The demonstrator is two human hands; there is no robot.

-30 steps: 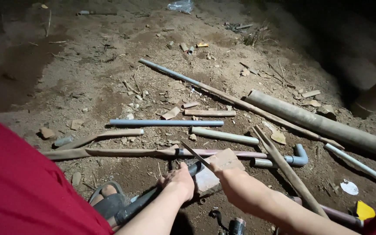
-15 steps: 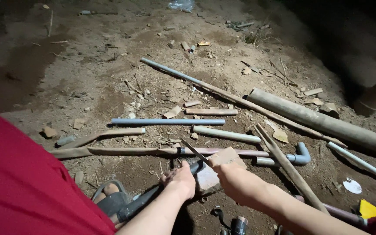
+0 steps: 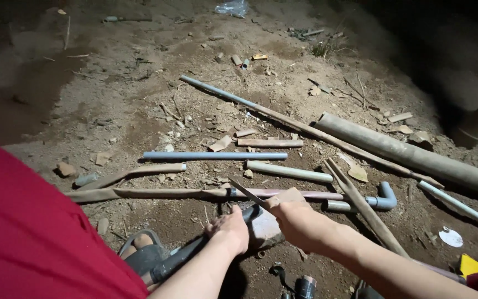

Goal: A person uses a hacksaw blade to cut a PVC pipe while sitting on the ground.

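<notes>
Bare dirt ground [image 3: 112, 111] lies littered with pipes. Since a second ago little has shifted: left hand [image 3: 229, 228] still pins the dark pipe [image 3: 195, 252]; right hand [image 3: 300, 220] keeps gripping the thin saw blade [image 3: 248, 194] just above it.

Matt grey plastic pipe [image 3: 214, 156]; thin metal blade [image 3: 248, 194]; rough stone [image 3: 265, 227]; dry dirt ground [image 3: 139, 105].

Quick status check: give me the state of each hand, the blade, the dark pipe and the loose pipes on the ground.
left hand: pressing the dark pipe down
right hand: gripping the blade
blade: angled over the dark pipe
dark pipe: lying across a stone
blue pipe: flat on dirt, untouched
elbow pipe: lying loose
</notes>
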